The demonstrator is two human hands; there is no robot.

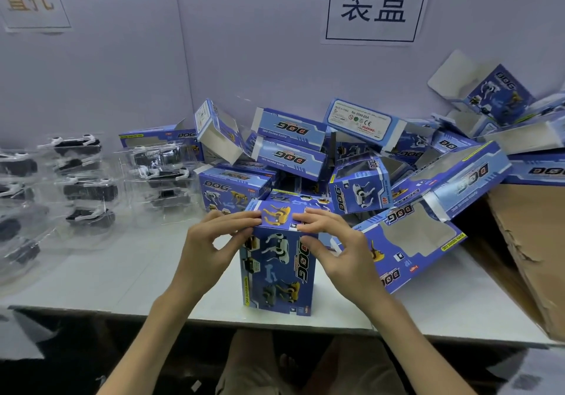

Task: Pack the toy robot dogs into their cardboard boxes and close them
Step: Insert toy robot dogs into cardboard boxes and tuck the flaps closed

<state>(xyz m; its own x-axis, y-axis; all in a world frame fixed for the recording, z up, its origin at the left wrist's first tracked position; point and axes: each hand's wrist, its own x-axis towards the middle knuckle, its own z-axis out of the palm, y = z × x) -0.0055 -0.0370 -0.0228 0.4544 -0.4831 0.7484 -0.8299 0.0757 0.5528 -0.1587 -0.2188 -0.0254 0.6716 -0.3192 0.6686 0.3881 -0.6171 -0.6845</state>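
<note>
The box point(275, 267) is standing upright on the surface point(122, 272), near the front edge and just ahead of the pile point(290, 150) of open boxes. Both hands are working its top flap point(275, 215). The left hand point(211, 241) is laying its fingers point(244, 217) across the flap's left side, thumb pressing the front face just below. The right hand point(339, 241) is mirroring it, fingers point(308, 217) on top, thumb under the edge. So each hand is pinching the top front edge. Whether a dog is already inside, I cannot tell.

This looks like thin printed card: light, springy, quick to crease and likely slick under the fingers. The corners and folded edges are probably the stiffest places to hold it, while the broad faces would dent. Off to the left, dogs point(88, 189) are lying in clear trays, apart from the box.
</note>
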